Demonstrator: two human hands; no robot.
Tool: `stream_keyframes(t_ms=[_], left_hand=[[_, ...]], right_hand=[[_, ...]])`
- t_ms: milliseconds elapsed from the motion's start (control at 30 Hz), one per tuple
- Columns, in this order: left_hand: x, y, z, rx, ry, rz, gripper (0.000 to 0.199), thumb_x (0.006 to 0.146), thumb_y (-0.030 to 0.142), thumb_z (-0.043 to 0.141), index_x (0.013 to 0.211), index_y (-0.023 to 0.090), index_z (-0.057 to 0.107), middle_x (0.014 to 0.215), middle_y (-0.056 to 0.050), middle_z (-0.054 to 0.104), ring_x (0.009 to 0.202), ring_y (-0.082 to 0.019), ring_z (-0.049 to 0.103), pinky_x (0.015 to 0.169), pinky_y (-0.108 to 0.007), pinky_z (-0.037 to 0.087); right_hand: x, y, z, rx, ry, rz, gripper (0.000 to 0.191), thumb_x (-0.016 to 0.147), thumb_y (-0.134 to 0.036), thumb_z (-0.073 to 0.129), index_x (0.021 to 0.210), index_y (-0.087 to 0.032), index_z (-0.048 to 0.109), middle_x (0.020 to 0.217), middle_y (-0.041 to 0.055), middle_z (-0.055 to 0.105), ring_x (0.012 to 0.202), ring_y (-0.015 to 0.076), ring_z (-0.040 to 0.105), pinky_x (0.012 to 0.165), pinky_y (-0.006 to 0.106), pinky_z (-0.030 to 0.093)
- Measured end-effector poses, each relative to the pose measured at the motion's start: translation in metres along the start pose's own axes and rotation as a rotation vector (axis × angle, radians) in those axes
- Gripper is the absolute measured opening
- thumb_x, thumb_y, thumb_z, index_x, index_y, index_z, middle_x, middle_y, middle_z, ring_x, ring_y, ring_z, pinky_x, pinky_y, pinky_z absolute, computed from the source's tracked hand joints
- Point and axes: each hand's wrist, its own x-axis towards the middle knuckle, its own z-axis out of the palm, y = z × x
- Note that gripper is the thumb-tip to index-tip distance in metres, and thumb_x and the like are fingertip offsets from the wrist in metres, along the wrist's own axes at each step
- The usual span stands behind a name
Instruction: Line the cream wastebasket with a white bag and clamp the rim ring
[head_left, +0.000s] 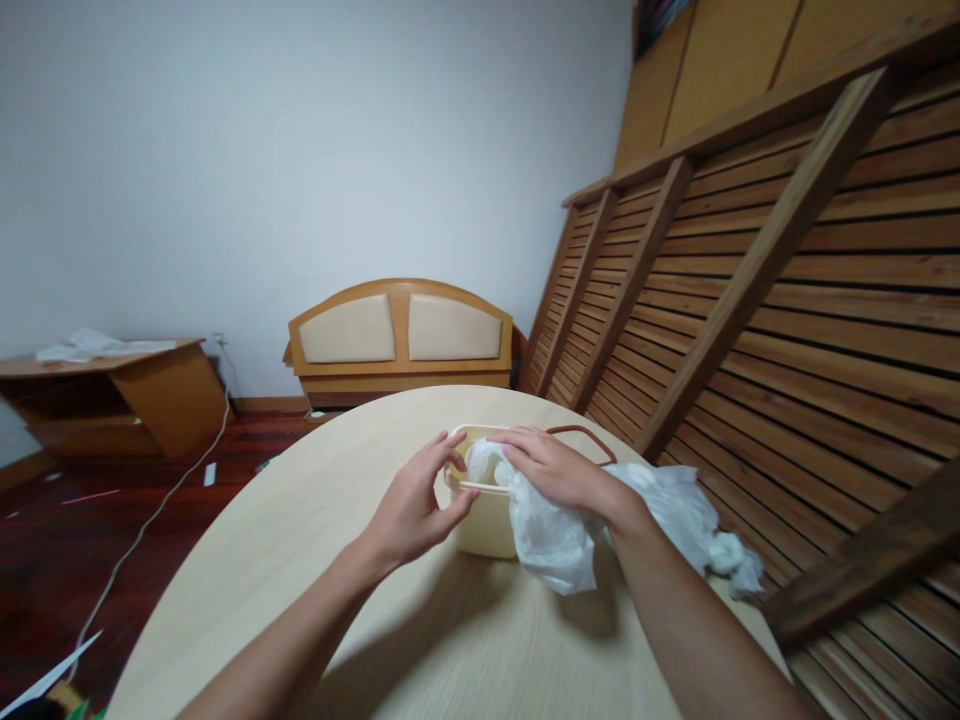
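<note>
A pale yellow bin [486, 530] with an open top stands on the round light wood table [352, 490]. A white plastic bag [551, 545] is partly inside it and hangs over its right front rim. My left hand [420, 500] is at the bin's left side, fingers apart and curved around the rim, with no object in its grasp. My right hand [551, 465] lies over the bag at the bin's right side, its fingers closed on the plastic near the opening. The bin's right side is hidden by the bag and hand.
More white plastic bags [675, 510] lie at the table's right edge, near a brown loop [592, 432]. Wooden slatted panels [750, 300] lean at the right. A headboard [401, 335] stands behind the table, and a low desk [150, 385] at the left.
</note>
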Motion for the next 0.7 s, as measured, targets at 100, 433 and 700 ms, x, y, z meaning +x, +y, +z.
stream_keyframes(t_ms=[100, 433, 700], left_hand=[[-0.005, 0.019, 0.002, 0.069, 0.002, 0.195, 0.028, 0.085, 0.029, 0.068, 0.111, 0.023, 0.06, 0.13, -0.014, 0.063, 0.125, -0.029, 0.059, 0.103, -0.045, 0.05], [-0.019, 0.041, 0.048, 0.26, 0.02, 0.344, 0.005, 0.093, 0.026, 0.065, 0.097, 0.024, 0.066, 0.124, -0.01, 0.065, 0.113, -0.026, 0.06, 0.093, -0.043, 0.054], [-0.002, 0.022, 0.024, -0.063, 0.215, -0.091, 0.014, 0.094, 0.026, 0.057, 0.082, 0.021, 0.061, 0.096, -0.007, 0.071, 0.093, -0.021, 0.066, 0.085, -0.035, 0.052]], right_hand=[[0.001, 0.0, 0.004, 0.021, 0.0, 0.005, 0.034, 0.102, -0.029, 0.044, 0.124, -0.021, 0.068, 0.127, 0.0102, 0.07, 0.121, 0.0252, 0.062, 0.11, 0.047, 0.043], [-0.001, -0.002, 0.008, 0.106, 0.064, 0.094, 0.038, 0.101, -0.037, 0.049, 0.135, -0.021, 0.055, 0.138, 0.0113, 0.063, 0.129, 0.024, 0.058, 0.113, 0.045, 0.042], [-0.004, -0.018, -0.017, 0.081, 0.152, 0.019, 0.036, 0.103, -0.042, 0.041, 0.121, -0.022, 0.065, 0.13, 0.0096, 0.067, 0.127, 0.0235, 0.059, 0.112, 0.041, 0.042]])
